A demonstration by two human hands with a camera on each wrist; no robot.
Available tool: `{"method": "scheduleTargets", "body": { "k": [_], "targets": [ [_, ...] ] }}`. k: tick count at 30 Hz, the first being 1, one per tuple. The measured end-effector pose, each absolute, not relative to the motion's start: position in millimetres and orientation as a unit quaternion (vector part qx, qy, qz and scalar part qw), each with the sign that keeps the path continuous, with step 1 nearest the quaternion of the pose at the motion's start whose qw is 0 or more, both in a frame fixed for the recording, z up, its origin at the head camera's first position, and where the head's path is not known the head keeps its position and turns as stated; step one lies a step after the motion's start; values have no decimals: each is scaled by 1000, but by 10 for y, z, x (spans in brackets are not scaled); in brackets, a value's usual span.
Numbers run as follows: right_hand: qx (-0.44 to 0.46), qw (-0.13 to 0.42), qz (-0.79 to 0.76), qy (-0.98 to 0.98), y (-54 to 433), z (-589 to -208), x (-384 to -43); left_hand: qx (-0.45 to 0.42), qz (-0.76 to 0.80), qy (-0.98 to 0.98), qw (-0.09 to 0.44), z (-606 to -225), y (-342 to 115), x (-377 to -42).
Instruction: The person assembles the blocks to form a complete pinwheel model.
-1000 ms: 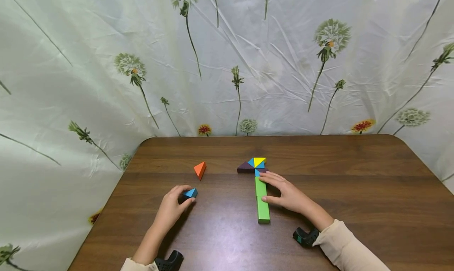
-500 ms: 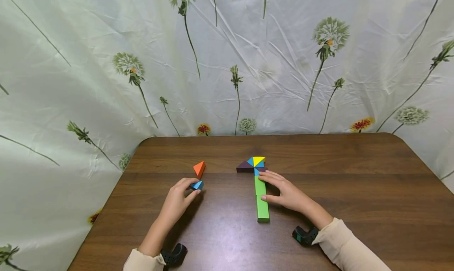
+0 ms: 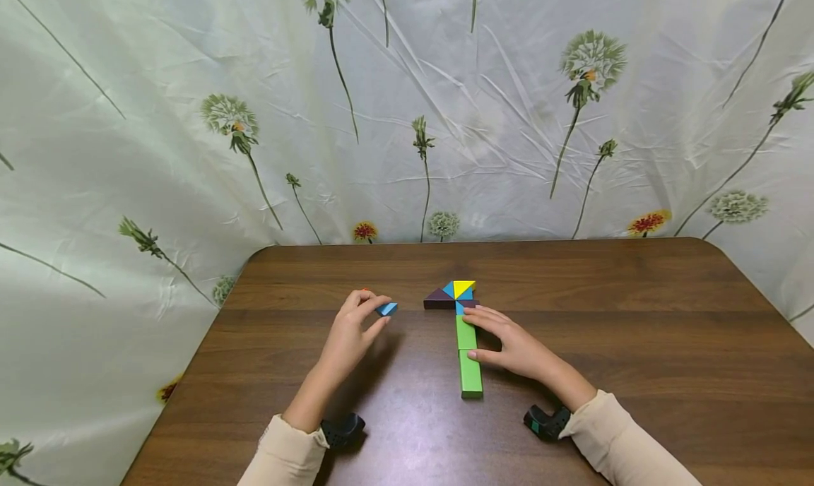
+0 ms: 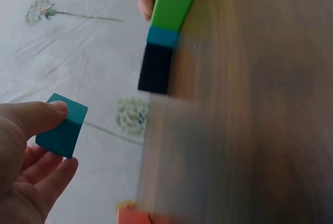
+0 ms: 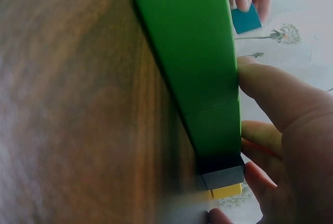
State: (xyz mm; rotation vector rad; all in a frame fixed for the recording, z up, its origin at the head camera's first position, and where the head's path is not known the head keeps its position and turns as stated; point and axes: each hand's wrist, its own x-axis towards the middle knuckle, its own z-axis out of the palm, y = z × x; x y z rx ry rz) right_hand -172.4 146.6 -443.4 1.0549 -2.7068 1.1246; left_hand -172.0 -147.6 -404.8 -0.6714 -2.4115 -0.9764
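Note:
In the head view, my left hand (image 3: 346,338) holds a blue triangular block (image 3: 388,309) above the table, pinched between thumb and fingers. The left wrist view shows the thumb lying across this blue block (image 4: 65,130). To its right, two green rectangular blocks (image 3: 471,376) lie end to end in a column. Small triangular blocks meet at the column's far end: yellow (image 3: 465,288), blue (image 3: 449,289) and dark purple (image 3: 439,302). My right hand (image 3: 518,350) rests with relaxed fingers along the right side of the column, its fingertips touching the blocks and partly covering a purple one.
An orange triangular block (image 4: 132,216) lies on the table, almost wholly hidden behind my left hand in the head view. The brown wooden table (image 3: 604,281) ends at a floral curtain (image 3: 509,119). Each wrist carries a black device (image 3: 547,424).
My left hand has lifted the blue triangular block and carried it right and away from me, now covering most of the orange block. The right hand stays in place on the column.

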Motion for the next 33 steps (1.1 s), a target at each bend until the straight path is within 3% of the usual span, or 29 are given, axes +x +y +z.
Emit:
{"method": "scheduleTargets", "body": {
  "k": [6, 17, 33],
  "targets": [
    [334, 14, 365, -869, 1470, -4435, -1726, -229, -379, -866, 230, -4062, -1245, -1793],
    [326, 3, 368, -871, 1461, -4428, -1722, -177, -464, -846, 192, -4236, -939, -1857],
    [332, 2, 362, -871, 1469, -4411, -1706, -120, -447, -869, 172, -4420, -766, -1861]
  ]
}}
